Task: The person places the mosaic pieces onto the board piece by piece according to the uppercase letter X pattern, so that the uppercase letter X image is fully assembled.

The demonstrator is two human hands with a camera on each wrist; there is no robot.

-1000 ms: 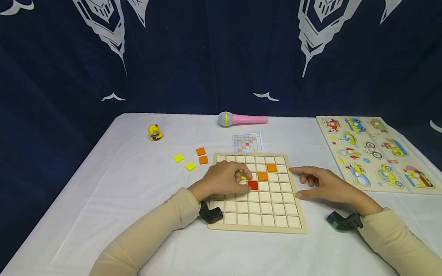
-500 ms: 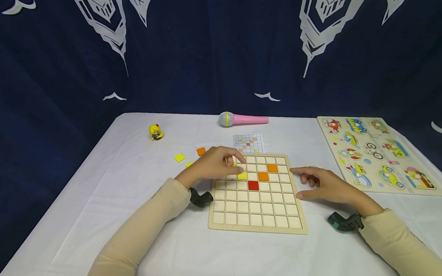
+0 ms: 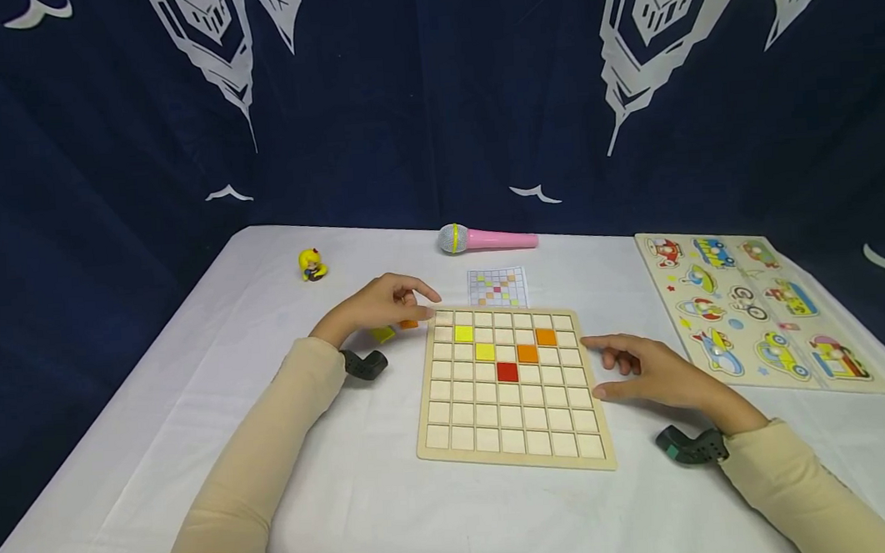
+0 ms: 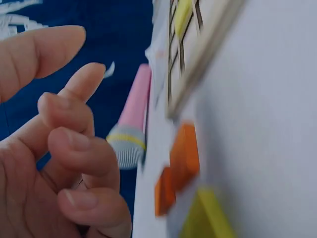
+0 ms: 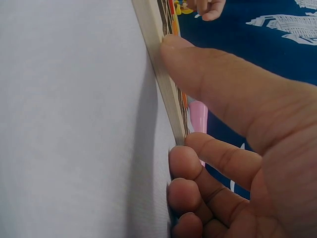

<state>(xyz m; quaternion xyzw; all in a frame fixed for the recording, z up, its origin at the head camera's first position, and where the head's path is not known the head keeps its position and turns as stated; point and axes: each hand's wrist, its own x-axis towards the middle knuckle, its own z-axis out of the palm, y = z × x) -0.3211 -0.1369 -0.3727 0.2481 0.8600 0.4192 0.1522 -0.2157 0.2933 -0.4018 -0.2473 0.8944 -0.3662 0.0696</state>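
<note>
A square wooden grid board (image 3: 462,436) lies in the middle of the table. Set in its squares are a red tile (image 3: 507,372), two orange tiles including one (image 3: 546,337) near the upper right, and two yellow tiles including one (image 3: 464,334) near the upper left. My left hand (image 3: 380,303) hovers at the board's far left corner, holding nothing, over loose tiles it partly hides. The left wrist view shows two loose orange tiles (image 4: 184,156) and a yellow tile (image 4: 207,218) beside it. My right hand (image 3: 646,370) rests its thumb and index fingertip at the board's right edge.
Behind the board lies a small printed grid card (image 3: 497,288), with a pink toy microphone (image 3: 489,238) farther back. A yellow-haired figurine (image 3: 312,265) stands at the back left. On the right lies a picture puzzle board (image 3: 760,310). A dark curtain (image 3: 373,105) hangs behind the table.
My left hand has moved off the board, back and to the left, to the loose tiles. Both yellow tiles on the board now show uncovered. The right hand has stayed put.
</note>
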